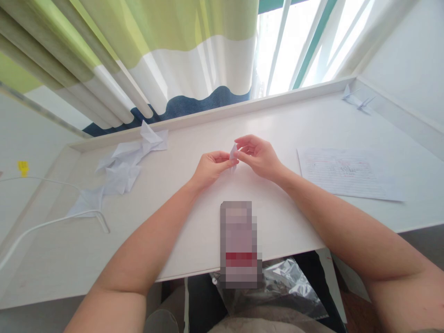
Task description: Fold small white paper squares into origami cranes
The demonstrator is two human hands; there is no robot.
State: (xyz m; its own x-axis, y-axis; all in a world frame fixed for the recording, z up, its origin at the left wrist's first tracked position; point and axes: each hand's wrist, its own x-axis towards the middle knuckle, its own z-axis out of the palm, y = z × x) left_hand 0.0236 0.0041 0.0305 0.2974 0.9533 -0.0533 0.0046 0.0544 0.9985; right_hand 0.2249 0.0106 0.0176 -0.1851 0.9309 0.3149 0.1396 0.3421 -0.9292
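Note:
Over the middle of the white desk, a small folded piece of white paper (233,151) stands on edge between my two hands. My left hand (214,167) pinches its lower left part between thumb and fingers. From the other side, my right hand (258,156) grips the paper's right edge with thumb and fingertips, its fingers curled. The fingers partly cover the paper, so its full shape is hidden.
Several folded white papers (123,159) lie at the left, beside a white cable (58,222). Written sheets (347,173) are at the right, with small folded papers (357,99) in the far right corner. A blurred-out phone-like object (238,231) is at the front edge.

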